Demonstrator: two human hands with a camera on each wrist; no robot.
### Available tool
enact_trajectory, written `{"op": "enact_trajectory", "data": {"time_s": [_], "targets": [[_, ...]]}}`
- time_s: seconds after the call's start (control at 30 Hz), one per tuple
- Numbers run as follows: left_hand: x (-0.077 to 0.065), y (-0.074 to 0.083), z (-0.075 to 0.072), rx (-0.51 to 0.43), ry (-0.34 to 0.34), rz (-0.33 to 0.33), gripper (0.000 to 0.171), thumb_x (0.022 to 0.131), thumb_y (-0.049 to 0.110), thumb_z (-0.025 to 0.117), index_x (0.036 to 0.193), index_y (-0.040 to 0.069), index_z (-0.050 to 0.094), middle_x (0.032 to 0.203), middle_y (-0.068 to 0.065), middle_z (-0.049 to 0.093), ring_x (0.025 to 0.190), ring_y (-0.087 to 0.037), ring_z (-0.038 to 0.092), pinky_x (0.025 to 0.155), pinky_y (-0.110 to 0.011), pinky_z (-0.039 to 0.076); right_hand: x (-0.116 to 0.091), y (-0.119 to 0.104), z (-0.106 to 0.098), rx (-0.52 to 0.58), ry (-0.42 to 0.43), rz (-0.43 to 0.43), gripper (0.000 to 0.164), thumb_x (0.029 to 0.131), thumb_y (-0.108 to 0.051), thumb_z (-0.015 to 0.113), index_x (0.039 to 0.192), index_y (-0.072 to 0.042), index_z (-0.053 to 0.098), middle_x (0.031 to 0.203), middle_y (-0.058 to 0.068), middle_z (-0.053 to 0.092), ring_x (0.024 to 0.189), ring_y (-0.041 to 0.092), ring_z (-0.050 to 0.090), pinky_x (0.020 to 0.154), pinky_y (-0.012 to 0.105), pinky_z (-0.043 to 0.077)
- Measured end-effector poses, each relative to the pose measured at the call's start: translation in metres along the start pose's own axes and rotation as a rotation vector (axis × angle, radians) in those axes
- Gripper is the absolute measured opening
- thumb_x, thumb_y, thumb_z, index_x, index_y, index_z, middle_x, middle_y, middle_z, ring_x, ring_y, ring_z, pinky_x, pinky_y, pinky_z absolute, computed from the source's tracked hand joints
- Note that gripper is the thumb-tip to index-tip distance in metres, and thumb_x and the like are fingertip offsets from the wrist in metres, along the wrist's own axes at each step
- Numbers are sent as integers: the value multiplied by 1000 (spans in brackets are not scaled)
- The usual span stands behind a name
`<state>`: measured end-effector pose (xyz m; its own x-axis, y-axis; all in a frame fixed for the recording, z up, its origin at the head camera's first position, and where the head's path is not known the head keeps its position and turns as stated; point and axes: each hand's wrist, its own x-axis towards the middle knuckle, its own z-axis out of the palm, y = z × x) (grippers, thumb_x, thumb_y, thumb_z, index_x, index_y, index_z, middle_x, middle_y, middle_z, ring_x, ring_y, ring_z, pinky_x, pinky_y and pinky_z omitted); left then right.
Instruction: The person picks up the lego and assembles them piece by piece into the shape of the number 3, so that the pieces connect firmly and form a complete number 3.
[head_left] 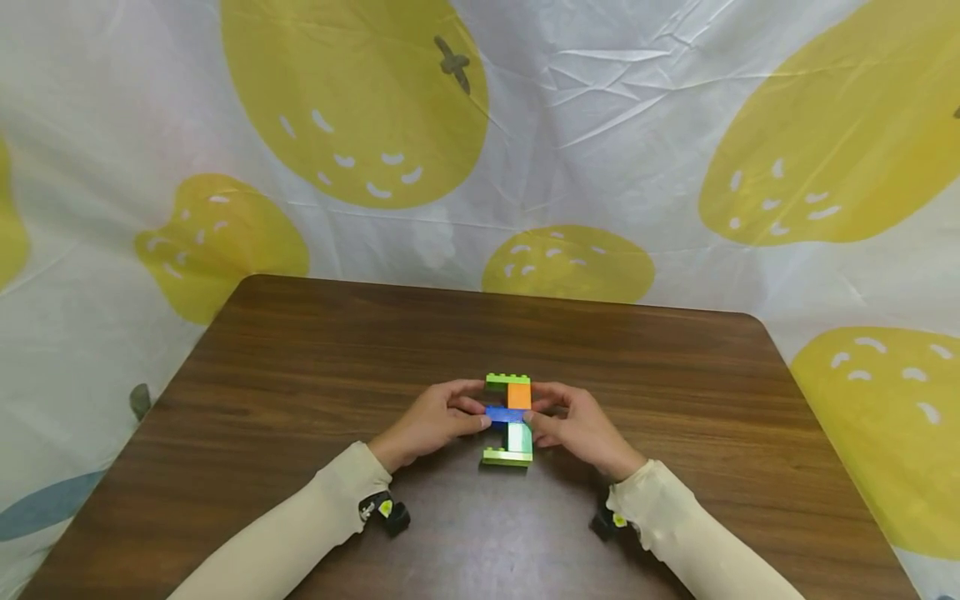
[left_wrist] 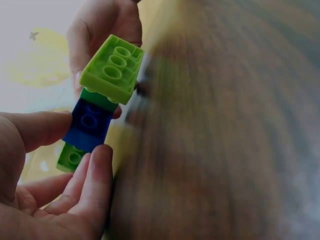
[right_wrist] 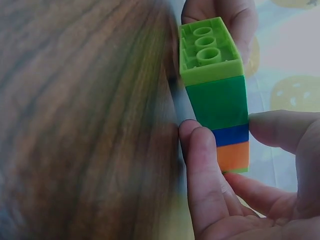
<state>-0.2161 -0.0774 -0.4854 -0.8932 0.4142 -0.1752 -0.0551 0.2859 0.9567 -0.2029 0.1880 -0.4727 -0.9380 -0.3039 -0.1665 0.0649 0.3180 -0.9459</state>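
Observation:
A joined stack of toy building bricks (head_left: 519,437) lies between both hands, over the table's middle. Light green bricks (right_wrist: 212,47) form its two ends, with an orange brick (head_left: 519,396), a blue brick (head_left: 505,414) and a darker green brick (right_wrist: 218,103) in between. My left hand (head_left: 438,421) pinches the blue brick's left end between thumb and fingers. From the right, my right hand (head_left: 581,425) grips the stack around the blue and orange bricks. In the left wrist view, the hollow underside of one end brick (left_wrist: 114,67) shows its round tubes.
A brown wood-grain table (head_left: 360,333) spreads beneath the hands. Behind it hangs a white cloth (head_left: 600,125) printed with yellow fruit. Small black devices (head_left: 393,512) sit at both cuffs of the pale sleeves (head_left: 300,517).

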Motion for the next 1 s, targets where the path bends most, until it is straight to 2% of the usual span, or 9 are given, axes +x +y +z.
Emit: {"op": "enact_trajectory", "data": {"time_s": [0.33, 0.63, 1.0], "targets": [[2, 3, 2, 3, 19, -17, 65, 93, 20, 82, 150, 5, 57, 112, -8, 76, 99, -17, 70, 81, -26, 56, 2, 3, -2, -36, -25, -8, 62, 98, -11, 74, 150, 10, 49, 102, 19, 72, 79, 22, 74, 74, 35, 66], [4, 3, 2, 34, 19, -34, 64, 92, 21, 83, 149, 5, 58, 111, -8, 76, 96, -17, 68, 76, -24, 54, 5, 2, -3, -57, -41, 4, 65, 98, -14, 75, 150, 12, 48, 103, 18, 72, 80, 22, 74, 75, 35, 66], [3, 2, 3, 82, 43, -19, 62, 91, 20, 83, 146, 2, 61, 107, -8, 78, 93, -15, 69, 78, -24, 54, 8, 7, 0, -53, -55, -6, 65, 97, -12, 76, 150, 13, 47, 103, 18, 72, 79, 22, 75, 75, 35, 66]]}}
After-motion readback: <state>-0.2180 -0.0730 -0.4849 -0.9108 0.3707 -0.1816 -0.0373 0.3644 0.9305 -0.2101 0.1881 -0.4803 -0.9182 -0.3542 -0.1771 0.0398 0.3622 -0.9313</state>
